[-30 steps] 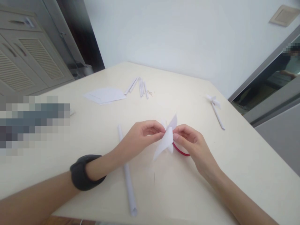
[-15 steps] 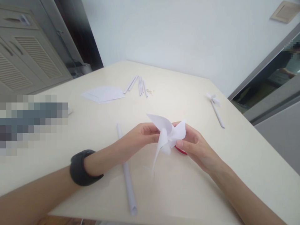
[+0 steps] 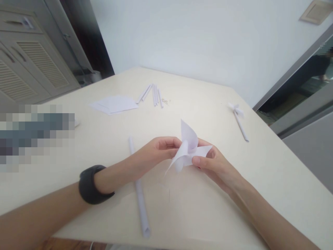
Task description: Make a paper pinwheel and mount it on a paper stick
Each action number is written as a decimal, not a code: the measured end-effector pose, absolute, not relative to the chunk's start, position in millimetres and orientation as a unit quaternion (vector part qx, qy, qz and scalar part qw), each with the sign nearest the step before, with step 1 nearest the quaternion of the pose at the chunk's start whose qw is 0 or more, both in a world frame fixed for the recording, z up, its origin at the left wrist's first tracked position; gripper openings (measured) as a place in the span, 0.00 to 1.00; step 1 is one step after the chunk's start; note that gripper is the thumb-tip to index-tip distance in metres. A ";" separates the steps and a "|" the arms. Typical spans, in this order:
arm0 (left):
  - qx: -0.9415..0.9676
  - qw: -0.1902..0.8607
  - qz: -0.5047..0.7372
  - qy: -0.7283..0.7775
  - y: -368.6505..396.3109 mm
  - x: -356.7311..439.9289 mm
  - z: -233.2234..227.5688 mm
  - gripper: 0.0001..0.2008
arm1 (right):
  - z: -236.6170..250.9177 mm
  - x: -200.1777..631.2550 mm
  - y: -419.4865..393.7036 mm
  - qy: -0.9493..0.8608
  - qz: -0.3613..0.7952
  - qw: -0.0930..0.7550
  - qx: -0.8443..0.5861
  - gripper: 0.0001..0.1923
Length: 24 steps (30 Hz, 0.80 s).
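Observation:
A white paper pinwheel (image 3: 189, 133) with curved blades is held above the table between both hands. My left hand (image 3: 162, 151) grips it from the left, its fingers partly behind the paper. My right hand (image 3: 217, 165) pinches the right side, thumb in front and the other fingers behind a blade. Under my left wrist, a long rolled paper tube (image 3: 142, 205) lies on the table. A thin dark line, perhaps a needle, shows on the tabletop below the pinwheel. Only a sliver of something red is visible beneath my right thumb.
Paper sheets (image 3: 117, 105), several thin paper tubes (image 3: 155, 94) and small golden bits (image 3: 165, 101) lie at the back. A finished pinwheel on a stick (image 3: 241, 125) rests at the right. Behind the table (image 3: 197, 107) stands a wall; a person appears at far right.
The pinwheel has turned clockwise between my hands, its upper blade now pointing up. The red thing under my right hand is now mostly hidden. The tube has stayed in place.

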State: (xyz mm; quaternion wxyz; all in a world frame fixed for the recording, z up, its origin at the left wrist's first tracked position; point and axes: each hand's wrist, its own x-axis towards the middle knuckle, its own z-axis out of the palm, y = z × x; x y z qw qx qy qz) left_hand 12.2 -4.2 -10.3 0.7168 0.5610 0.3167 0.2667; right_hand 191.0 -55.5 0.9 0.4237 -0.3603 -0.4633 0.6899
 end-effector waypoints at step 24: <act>0.772 0.514 0.129 0.350 29.8 -18.3 8.3 0.04 | -7.0 195.4 -49.0 -0.438 0.613 0.531 -0.389 0.04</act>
